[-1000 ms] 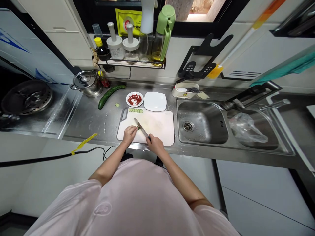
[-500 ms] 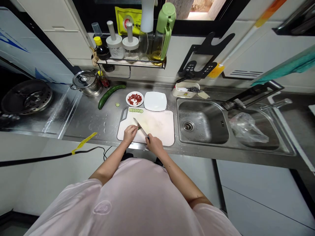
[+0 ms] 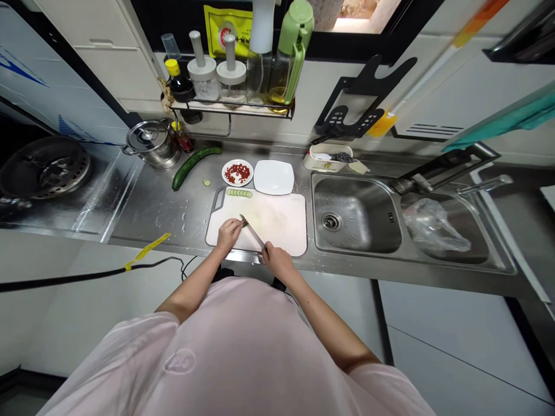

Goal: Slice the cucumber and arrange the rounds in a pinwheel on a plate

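My right hand [image 3: 277, 260] is closed round the dark handle of a kitchen knife [image 3: 255, 233], its blade slanting up and left over the white cutting board [image 3: 286, 216]. At the blade's tip, my left hand [image 3: 229, 233] pinches a small dark green piece of cucumber [image 3: 245, 222], mostly hidden by the fingers. An overlapping row of cucumber slices [image 3: 239, 193] lies along the board's upper left edge. One loose slice [image 3: 207, 182] rests on the steel counter, below a whole cucumber [image 3: 191, 167].
Behind the board stand a plate of chopped red pieces [image 3: 243, 173] and a white square plate [image 3: 274, 177]. A lidded pot [image 3: 151, 144] is at the left, a sink [image 3: 358, 214] at the right. Bottles and jars fill the wall rack [image 3: 234, 108] above.
The knife and my right hand have drawn slightly back, down and to the right. My left hand stays nearly in place with the cucumber piece.
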The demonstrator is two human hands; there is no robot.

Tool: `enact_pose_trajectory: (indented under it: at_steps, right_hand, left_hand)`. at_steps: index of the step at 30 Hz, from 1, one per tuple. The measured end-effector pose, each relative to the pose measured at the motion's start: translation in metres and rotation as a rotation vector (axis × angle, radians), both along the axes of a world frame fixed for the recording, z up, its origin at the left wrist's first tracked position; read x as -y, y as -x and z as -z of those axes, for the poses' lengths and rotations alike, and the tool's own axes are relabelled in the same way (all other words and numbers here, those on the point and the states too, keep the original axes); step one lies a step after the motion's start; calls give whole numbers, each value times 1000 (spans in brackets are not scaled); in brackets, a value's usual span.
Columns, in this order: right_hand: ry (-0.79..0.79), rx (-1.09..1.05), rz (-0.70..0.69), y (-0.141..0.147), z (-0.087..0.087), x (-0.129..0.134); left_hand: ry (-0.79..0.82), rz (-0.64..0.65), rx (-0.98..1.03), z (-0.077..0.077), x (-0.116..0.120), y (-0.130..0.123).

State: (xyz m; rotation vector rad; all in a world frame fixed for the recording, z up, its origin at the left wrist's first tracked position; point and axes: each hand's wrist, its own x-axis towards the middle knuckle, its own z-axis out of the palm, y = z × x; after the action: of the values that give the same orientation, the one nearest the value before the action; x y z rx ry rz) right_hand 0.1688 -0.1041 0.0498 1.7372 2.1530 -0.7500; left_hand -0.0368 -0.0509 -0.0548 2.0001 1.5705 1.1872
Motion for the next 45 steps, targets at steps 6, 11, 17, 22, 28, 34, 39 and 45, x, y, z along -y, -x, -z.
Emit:
enact_pose_trajectory:
  at_steps: [6, 11, 17, 22, 28, 34, 39, 45]
  right_hand:
    - [-10, -6, -1, 6, -4, -5]
    - [-20, -2, -21, 8, -3, -8]
    - [-48, -24, -40, 13, 2, -13]
    - [-52, -24, -38, 22, 4, -23]
    - [-55, -57, -41, 38, 3, -42]
    - [-59, -68, -43, 41, 3, -47]
    - [-36, -57, -42, 26, 8, -32]
    - [-35, -62, -49, 28, 7, -35]
  left_hand:
    - [13, -4, 2, -2, 0, 0]
    - [10, -2, 5, -3, 0, 0]
    - [11, 3, 3, -4, 0, 0]
    - [11, 12, -16, -2, 0, 1]
    - [12, 12, -18, -1, 0, 2]
    - [15, 11, -13, -1, -1, 3]
    - [20, 7, 7, -1, -1, 2]
    - [17, 7, 1, 0, -1, 1]
